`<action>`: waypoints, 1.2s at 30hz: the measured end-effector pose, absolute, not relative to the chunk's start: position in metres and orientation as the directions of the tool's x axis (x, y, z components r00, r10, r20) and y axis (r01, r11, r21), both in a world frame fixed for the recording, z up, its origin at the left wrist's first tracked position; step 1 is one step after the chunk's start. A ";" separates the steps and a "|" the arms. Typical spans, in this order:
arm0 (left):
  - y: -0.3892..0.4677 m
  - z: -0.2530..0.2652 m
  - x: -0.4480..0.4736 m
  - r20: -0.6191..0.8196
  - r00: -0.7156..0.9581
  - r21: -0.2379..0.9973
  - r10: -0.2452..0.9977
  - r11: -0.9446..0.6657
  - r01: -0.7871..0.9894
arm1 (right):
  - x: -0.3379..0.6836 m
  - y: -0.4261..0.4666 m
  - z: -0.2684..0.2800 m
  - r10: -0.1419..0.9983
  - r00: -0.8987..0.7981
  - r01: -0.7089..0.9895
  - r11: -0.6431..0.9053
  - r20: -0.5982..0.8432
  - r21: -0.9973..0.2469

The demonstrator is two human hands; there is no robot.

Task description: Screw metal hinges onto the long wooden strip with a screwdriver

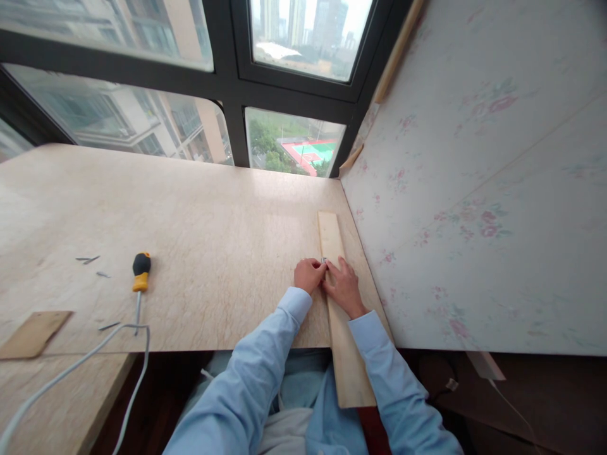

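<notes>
A long pale wooden board [348,360] lies on the stone sill, its near end jutting past the edge over my lap. My left hand [309,275] is at the board's left edge, fingers pinched together. Across the board rests my right hand [344,285], its thumb and fingertips meeting the left ones. Between the fingertips of both hands shows a small shiny metal piece [324,260], too small to name. My fingers hide most of it.
A yellow and black screwdriver [141,272] lies on the sill [213,253] to the left, near several small metal bits [89,259]. A grey cable [71,373] loops at the lower left beside a brown flat piece [35,333]. A floral wall [474,189] rises on the right.
</notes>
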State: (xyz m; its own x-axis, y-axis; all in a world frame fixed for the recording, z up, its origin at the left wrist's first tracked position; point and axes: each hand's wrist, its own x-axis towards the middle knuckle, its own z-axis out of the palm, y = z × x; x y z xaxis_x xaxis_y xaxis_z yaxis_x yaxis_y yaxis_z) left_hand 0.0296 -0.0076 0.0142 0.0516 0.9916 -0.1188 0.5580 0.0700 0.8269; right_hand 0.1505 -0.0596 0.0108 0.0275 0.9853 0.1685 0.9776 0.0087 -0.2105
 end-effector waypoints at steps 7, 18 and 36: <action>-0.009 0.011 0.029 -0.069 0.070 0.851 0.995 0.022 0.525 | 0.150 -0.058 0.009 0.976 0.051 0.965 0.007 0.213 -0.261; -0.012 0.011 0.026 -0.094 0.121 0.934 0.988 0.046 0.354 | 0.145 -0.061 0.010 0.945 0.116 0.901 0.030 0.307 -0.433; -0.026 0.017 0.025 -0.328 0.286 0.769 0.900 0.431 -0.472 | 0.120 -0.085 0.038 0.922 0.098 0.932 0.047 0.374 -0.361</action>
State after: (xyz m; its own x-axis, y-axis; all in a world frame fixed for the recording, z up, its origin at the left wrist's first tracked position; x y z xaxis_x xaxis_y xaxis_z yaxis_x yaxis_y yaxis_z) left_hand 0.0245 -0.0263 0.0168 0.2862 0.9001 -0.3284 -0.4724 0.4308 0.7690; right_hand 0.1199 -0.0854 0.0380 0.0980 0.9224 0.3737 0.9316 0.0471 -0.3605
